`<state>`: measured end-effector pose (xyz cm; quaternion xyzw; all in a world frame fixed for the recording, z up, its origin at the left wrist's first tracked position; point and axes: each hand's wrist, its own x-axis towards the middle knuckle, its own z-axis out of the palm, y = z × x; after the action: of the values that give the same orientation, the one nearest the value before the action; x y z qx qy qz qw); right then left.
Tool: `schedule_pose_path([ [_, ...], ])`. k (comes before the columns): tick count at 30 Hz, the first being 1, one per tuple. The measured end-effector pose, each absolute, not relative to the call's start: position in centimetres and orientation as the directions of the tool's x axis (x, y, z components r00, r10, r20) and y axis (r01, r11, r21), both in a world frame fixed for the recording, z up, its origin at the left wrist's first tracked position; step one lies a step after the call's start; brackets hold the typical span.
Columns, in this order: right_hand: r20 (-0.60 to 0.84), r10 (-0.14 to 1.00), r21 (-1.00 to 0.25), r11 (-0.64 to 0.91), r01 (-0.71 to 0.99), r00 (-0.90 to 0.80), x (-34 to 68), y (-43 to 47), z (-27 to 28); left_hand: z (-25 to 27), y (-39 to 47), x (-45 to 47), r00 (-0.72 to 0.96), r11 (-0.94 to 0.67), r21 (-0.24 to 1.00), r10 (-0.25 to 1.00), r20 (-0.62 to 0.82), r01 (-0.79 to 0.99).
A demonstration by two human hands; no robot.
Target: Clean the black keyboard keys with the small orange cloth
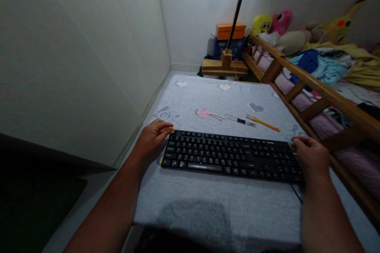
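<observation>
A black keyboard (225, 154) lies on the pale blue quilted cover, its cable running out below the right end. At the upper left corner, my left hand (152, 136) is closed on a small tan piece that looks like folded cloth, pressed to the keyboard's edge. My right hand (311, 154) has its fingers bent around the right edge near the top corner, holding the keyboard there. Beyond the keyboard lie thin cotton-swab-like sticks (215, 116), a wire tool with a black grip (241, 121), and a brush with a yellow handle (264, 123).
A wooden bed rail (320, 85) runs along the right, with bedding and plush toys (263, 24) behind it. White cabinet doors (89, 47) stand at the left. At the back, an orange box (230, 31) and a dark pole (238, 6) rise near a wooden base.
</observation>
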<state>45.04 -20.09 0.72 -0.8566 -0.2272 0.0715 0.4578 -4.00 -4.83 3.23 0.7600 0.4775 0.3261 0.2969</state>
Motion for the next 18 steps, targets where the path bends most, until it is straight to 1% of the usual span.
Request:
schedule_pose_path([
  [5, 0.08, 0.45, -0.824, -0.473, 0.313, 0.89, 44.93, -20.13, 0.77, 3.04, -4.61, -4.29, 0.264, -0.349, 0.716, 0.936, 0.233, 0.605],
  [8, 0.074, 0.448, -0.832, -0.465, 0.303, 0.891, 44.76, -20.09, 0.89, 3.06, -4.65, -4.31, 0.24, -0.355, 0.712, 0.935, 0.262, 0.606],
  [12, 0.065, 0.44, -0.828, -0.477, 0.295, 0.895, 44.51, -19.99, 1.23, 3.31, -5.02, -3.83, 0.291, -0.399, 0.721, 0.916, 0.277, 0.567],
  [15, 0.057, 0.443, -0.829, -0.479, 0.29, 0.895, 44.39, -19.99, 1.36, 3.44, -5.17, -3.62, 0.334, -0.414, 0.704, 0.906, 0.258, 0.577],
  [18, 0.047, 0.441, -0.833, -0.478, 0.279, 0.896, 44.36, -19.98, 1.29, 3.22, -4.94, -3.89, 0.319, -0.407, 0.683, 0.911, 0.261, 0.607],
])
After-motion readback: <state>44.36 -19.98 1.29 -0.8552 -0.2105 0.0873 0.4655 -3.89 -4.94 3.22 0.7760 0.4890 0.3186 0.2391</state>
